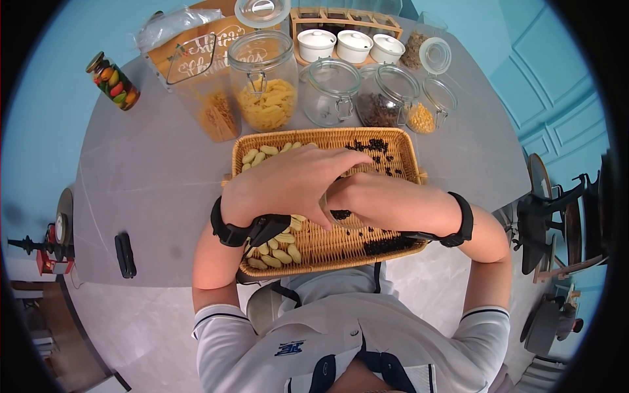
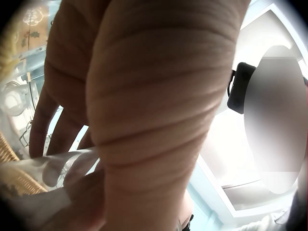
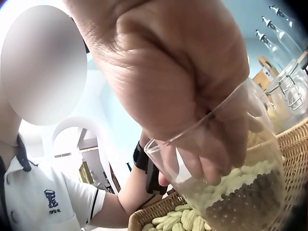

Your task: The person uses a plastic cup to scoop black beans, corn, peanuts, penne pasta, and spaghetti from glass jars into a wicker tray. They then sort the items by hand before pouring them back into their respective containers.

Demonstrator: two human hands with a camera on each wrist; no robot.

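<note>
A clear glass container [image 1: 342, 223] is tilted over the wicker tray [image 1: 327, 257]. My left hand [image 1: 282, 183] grips it from the left; its fingers lie along the glass [image 2: 43, 163] in the left wrist view. My right hand [image 1: 373, 200] reaches in through the mouth. In the right wrist view, the right hand's fingers [image 3: 211, 159] hang inside the glass above dark beans [image 3: 250, 199] and pale green pieces [image 3: 255, 172]; whether the fingertips pinch anything is hidden. Peanuts [image 1: 282, 255] lie at the tray's left, black beans [image 1: 390, 245] at its right.
Behind the tray stand a pasta jar [image 1: 267, 105], a clear jar [image 1: 329, 98], a jar of dark pieces [image 1: 380, 108] and a corn jar [image 1: 421, 119]. White lidded pots [image 1: 354, 47] sit farther back. A black object [image 1: 124, 254] lies on the table's left.
</note>
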